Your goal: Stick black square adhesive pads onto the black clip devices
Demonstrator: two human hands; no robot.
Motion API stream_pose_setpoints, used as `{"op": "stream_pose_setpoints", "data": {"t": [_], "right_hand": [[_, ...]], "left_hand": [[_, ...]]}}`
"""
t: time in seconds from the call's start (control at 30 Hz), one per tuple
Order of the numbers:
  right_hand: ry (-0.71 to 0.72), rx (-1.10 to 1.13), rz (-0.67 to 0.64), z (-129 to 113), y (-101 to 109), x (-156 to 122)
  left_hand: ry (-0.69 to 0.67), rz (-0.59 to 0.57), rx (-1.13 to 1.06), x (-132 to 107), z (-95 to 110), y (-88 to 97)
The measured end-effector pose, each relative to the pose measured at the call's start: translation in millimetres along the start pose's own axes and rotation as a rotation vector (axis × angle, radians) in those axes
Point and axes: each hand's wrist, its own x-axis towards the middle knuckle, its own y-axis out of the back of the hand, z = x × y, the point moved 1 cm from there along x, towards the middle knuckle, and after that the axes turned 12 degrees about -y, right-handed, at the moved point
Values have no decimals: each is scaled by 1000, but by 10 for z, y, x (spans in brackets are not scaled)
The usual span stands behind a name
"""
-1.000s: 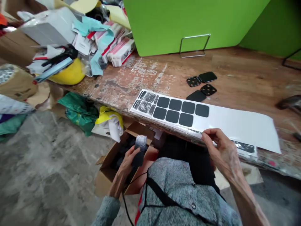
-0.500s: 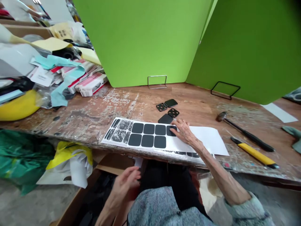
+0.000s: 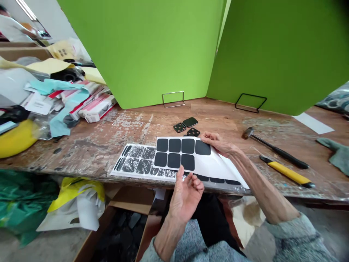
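Note:
A white backing sheet with black rounded-square stickers (image 3: 174,154) is raised at its right side above the bench. My right hand (image 3: 216,142) pinches its upper edge beside the top-right sticker. Below the sheet's lower edge is my left hand (image 3: 187,198), palm up, thumb raised and fingers loosely curled, with nothing in it. The thumb tip comes close to the sheet; whether it touches I cannot tell. Underneath lies a second, film-covered sticker sheet (image 3: 133,165). Behind them sit black plates with holes (image 3: 180,127) and a plain black plate (image 3: 190,122).
To the right lie a hammer (image 3: 278,150) and a yellow cutter knife (image 3: 290,174). Green panels (image 3: 152,51) with wire stands (image 3: 173,99) edge the back. Boxes and wrappings (image 3: 95,107) crowd the left. Below the bench is a carton of black pieces (image 3: 128,203).
My right hand has lifted the top sticker sheet and shifted its right part. My left hand has risen from below the bench to the sheet's lower edge. The view has turned slightly right.

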Motion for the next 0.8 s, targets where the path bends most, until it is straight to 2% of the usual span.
{"op": "stream_pose_setpoints", "data": {"t": [0.07, 0.13, 0.2, 0.27, 0.37, 0.47, 0.6, 0.8], "right_hand": [[-18, 41, 4, 24, 30, -27], [-26, 45, 12, 62, 46, -36], [-17, 19, 41, 88, 40, -55], [13, -22, 128, 95, -1, -120], [119, -232, 335, 96, -156, -321], [159, -372, 398, 153, -387, -527], [85, -173, 395, 266, -576, -617], [-13, -8, 359, 314, -544, -571]], "left_hand": [[-16, -83, 54, 15, -7, -23], [-178, -130, 169, 54, 1, -51], [-402, -98, 250, 125, 15, -90], [-521, -21, 260, 217, 25, -127], [-469, 50, 209, 332, 35, -157], [-343, 21, 133, 375, 53, -158], [-282, -56, 104, 386, 70, -124], [-320, -107, 173, 430, 54, -46]]}}
